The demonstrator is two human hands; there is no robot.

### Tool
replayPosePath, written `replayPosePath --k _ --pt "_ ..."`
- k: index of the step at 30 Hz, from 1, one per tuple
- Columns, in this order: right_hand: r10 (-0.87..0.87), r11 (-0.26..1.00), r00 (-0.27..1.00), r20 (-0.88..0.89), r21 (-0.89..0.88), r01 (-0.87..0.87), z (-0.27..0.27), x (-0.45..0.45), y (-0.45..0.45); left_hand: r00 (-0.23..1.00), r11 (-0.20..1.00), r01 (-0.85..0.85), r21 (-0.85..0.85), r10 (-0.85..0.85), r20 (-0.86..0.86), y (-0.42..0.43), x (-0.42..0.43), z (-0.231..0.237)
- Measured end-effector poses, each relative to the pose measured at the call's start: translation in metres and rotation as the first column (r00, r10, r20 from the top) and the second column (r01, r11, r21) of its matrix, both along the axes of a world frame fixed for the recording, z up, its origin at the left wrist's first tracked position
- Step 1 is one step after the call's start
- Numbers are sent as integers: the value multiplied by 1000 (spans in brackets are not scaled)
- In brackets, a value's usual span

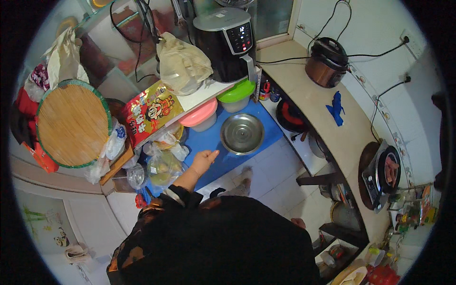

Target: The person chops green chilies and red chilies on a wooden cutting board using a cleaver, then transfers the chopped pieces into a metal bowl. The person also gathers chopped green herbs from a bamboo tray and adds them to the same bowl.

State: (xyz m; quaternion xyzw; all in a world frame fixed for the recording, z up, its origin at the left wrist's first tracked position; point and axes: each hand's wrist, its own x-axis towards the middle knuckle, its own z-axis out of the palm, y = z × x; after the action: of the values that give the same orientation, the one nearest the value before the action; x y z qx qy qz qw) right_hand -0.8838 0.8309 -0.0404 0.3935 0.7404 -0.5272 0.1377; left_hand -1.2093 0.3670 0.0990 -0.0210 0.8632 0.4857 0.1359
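Note:
My left hand (205, 160) hovers over the front edge of a blue tabletop (203, 142). Its fingers are curled together and nothing shows in them. Just beyond it to the right, apart from the hand, sits a round stainless steel lid or shallow pan (242, 134). Only a small part of my right hand (298, 223) shows, low by my right side over the floor; the dark clothing hides the rest. Behind the metal piece stand a tub with a green lid (236, 92) and one with a pink lid (199, 113). Bagged produce (164, 167) lies left of my left hand.
A black air fryer (222, 46), a plastic bag (183, 64) and a red-gold snack packet (153, 110) occupy the white shelf. A round wooden board (74, 123) stands at left. The right counter (285, 71) carries an electric cooker (327, 64) and a pan of meat (391, 169) on a cooktop.

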Motion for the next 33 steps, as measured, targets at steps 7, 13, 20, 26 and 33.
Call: replayPosePath --k 7,13,20,26,33 --pt "171 975 985 -35 148 -164 44 -129 59 991 930 -91 356 119 -58 78 -133 23" --pt "110 990 986 -125 98 -98 90 -250 107 976 833 -172 526 216 -21 127 -238 88" --pt "195 981 974 -115 15 -195 123 -380 120 944 693 -328 642 263 198 175 -323 133" --pt "506 861 837 -208 63 -505 140 -488 140 769 408 -599 689 532 354 197 -342 138" --pt "796 595 533 -288 210 -776 138 -600 174 674 367 -624 690 699 239 221 -330 145"
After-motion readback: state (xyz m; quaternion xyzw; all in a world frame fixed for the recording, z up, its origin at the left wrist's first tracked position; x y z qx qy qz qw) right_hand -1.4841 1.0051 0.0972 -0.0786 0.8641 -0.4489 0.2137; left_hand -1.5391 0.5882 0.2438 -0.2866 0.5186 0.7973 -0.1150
